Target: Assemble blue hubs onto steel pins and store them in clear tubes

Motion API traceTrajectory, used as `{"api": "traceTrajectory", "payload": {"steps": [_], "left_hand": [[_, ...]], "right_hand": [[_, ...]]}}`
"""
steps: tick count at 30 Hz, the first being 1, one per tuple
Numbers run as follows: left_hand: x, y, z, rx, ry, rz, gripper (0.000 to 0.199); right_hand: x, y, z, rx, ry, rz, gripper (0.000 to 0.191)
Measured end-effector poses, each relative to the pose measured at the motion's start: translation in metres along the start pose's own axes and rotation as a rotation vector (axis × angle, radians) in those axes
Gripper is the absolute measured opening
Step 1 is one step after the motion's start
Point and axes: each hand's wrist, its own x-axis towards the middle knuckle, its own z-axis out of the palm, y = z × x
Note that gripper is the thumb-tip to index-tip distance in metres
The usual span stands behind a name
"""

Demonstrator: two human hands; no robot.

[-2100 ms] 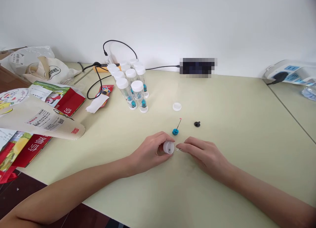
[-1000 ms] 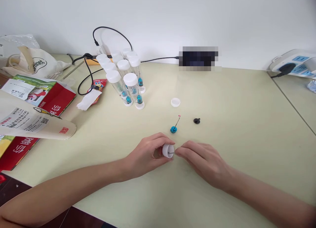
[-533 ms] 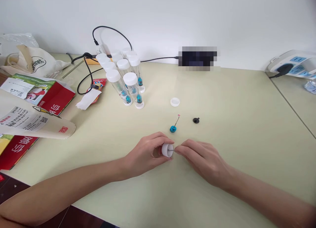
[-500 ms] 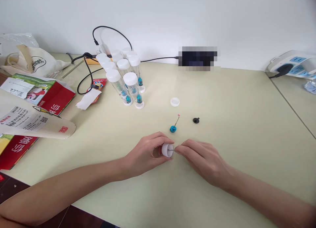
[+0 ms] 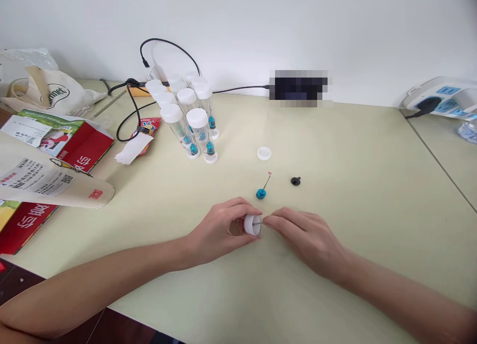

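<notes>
Near the front middle of the table, my left hand grips a white round cap, its open side facing right. My right hand pinches a thin metal rod whose far end reaches into the cap. Just beyond my hands stands a small blue piece with a thin rod rising from it, tipped red and white. To its right lies a small black part. Farther back, another white cap lies on the table.
Several clear tubes with white caps stand at the back left, blue pieces inside. Left of them are a black cable, a red wrapper, a paper-like bag and red boxes. A power strip sits back right.
The thin rod in my right hand has tilted slightly relative to the cap. Both hands otherwise keep nearly the same position and hold.
</notes>
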Motion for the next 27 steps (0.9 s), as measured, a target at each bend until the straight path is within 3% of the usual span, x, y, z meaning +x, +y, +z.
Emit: {"api": "traceTrajectory", "payload": {"steps": [11, 17, 21, 25, 27], "left_hand": [[-0.001, 0.002, -0.001, -0.074, 0.039, 0.036, 0.035], [0.002, -0.002, -0.001, -0.193, -0.008, -0.043, 0.039], [0.002, -0.002, 0.000, 0.074, -0.055, -0.003, 0.043], [0.004, 0.001, -0.003, 0.181, 0.004, 0.037, 0.053], [0.009, 0.001, -0.005, 0.138, 0.088, -0.005, 0.044]], "right_hand": [[-0.005, 0.000, 0.005, -0.016, 0.057, 0.106, 0.021], [0.004, 0.001, -0.002, 0.344, 0.108, 0.227, 0.011], [0.007, 0.001, -0.007, 0.578, 0.132, 0.274, 0.013], [0.008, 0.003, -0.009, 0.717, 0.232, 0.335, 0.016], [0.008, 0.003, -0.010, 0.765, 0.291, 0.400, 0.013]]}}
